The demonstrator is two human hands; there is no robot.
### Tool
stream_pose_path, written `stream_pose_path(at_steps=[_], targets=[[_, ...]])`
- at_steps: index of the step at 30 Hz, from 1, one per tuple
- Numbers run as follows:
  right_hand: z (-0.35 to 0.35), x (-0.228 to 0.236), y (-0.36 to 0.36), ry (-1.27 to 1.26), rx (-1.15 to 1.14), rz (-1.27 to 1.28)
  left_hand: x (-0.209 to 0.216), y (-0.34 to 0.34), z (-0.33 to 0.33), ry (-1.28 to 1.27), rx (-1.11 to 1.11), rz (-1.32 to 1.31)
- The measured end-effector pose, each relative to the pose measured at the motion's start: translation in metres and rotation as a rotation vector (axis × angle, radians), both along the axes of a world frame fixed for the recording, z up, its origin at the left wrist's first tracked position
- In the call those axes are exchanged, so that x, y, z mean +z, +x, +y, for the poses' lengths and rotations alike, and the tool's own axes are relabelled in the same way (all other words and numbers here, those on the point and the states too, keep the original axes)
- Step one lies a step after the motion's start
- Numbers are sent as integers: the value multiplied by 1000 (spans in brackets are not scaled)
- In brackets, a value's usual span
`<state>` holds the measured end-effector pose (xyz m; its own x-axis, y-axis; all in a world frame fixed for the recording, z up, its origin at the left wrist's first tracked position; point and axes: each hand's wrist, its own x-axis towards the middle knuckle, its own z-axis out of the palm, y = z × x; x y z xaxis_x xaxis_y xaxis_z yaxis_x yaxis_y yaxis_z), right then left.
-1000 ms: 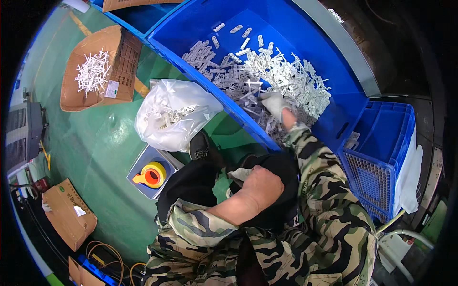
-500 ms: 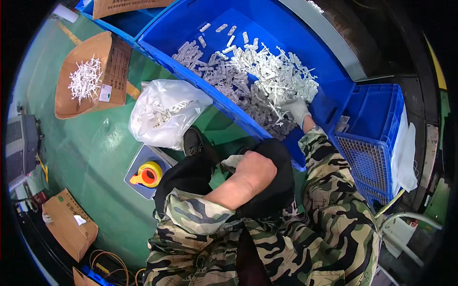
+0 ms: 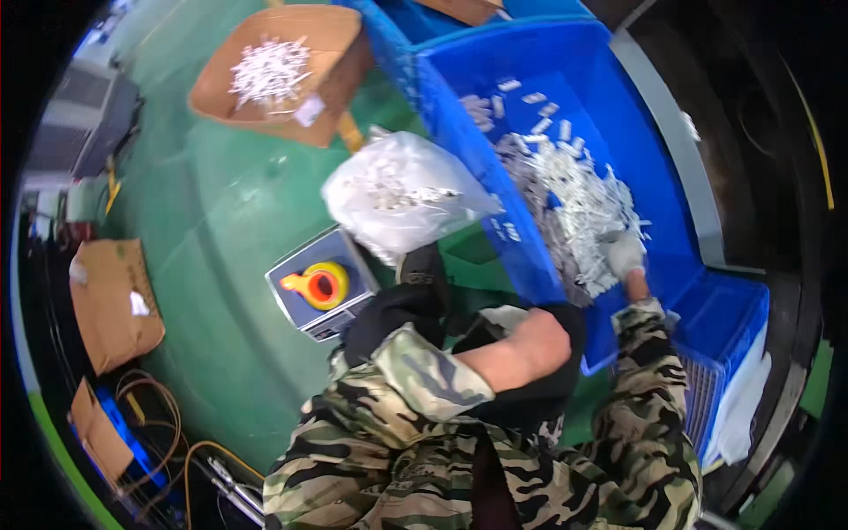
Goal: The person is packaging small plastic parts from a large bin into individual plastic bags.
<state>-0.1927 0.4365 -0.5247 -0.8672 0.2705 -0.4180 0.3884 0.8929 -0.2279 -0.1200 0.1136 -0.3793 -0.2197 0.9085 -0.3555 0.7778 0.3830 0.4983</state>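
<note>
Nearest: left hand (image 3: 528,332) bent over dark trouser knee (image 3: 558,387); fingers mostly hidden, can't tell their grip. To its left, round yellow-and-orange item with handle (image 3: 323,287) on a box (image 3: 346,253). Right hand (image 3: 625,254), gloved, at near right edge of white plastic pieces (image 3: 579,203) heaped in blue bin (image 3: 658,132); fingers blurred in there, can't tell if holding any. Translucent bag (image 3: 353,208) left of bin. Far left: carton (image 3: 215,88), thin white sticks (image 3: 269,72) inside.
</note>
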Motion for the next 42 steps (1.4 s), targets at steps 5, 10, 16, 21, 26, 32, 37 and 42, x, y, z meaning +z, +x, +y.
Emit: stream_pose_path(at_steps=[5, 10, 16, 21, 26, 32, 37, 42], targets=[[-114, 134, -145, -15, 421, 348, 13, -3, -3, 40, -26, 64], [-317, 274, -235, -549, 501, 488, 0, 1, -5, 106, -20, 99], [-388, 290, -224, -237, 645, 812, 1, -2, -16, 69, 46, 108], [-308, 159, -212, -187, 556, 581, 0, -7, -30, 15, 64, 103], [-55, -15, -179, 402, 656, 94, 13, -5, -16, 146, -55, 72], [-56, -71, -117, 27, -209, -56, 1, -12, -17, 52, -38, -36], [-115, -94, -172, -57, -25, 9, -4, -18, -11, 20, 41, -76], [-39, -168, -201, 255, 213, -46, -7, -21, 26, 107, -31, -97]])
